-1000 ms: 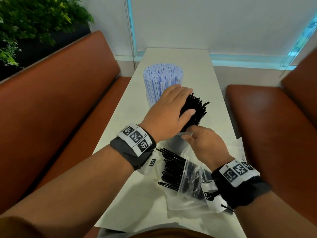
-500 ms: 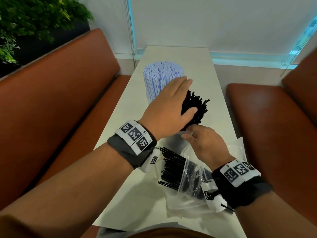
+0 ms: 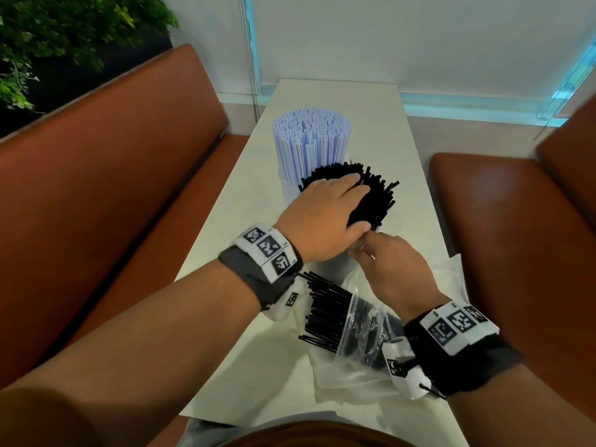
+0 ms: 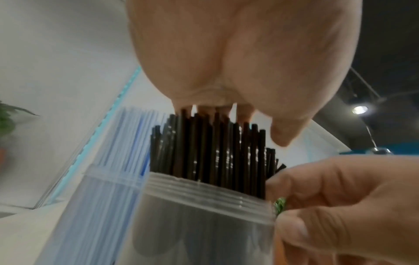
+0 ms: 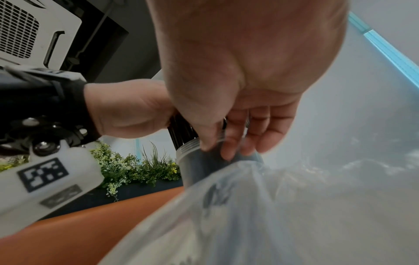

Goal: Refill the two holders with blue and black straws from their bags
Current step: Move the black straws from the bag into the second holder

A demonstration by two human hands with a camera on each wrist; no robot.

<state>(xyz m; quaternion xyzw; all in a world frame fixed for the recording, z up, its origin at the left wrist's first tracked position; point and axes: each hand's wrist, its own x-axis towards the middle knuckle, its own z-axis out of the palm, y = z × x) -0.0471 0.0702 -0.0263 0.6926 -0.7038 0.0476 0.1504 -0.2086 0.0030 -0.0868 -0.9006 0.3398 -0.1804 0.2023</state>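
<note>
Flat-fingered, the left hand [image 3: 325,217] pressed the black straws [image 3: 371,201] down into their holder [image 4: 204,215], beside the blue straws [image 3: 311,140]; the right hand [image 3: 392,269] pinched its rim. Gentle, even pressure would seat them best.

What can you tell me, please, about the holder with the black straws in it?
The holder is a clear plastic jar with a ridged, threaded rim, upright on the white table, just in front of the blue-straw holder. Black straws stick out of its top, fanned unevenly. The left hand presses flat on the straw tips; the right hand grips the rim.
</note>
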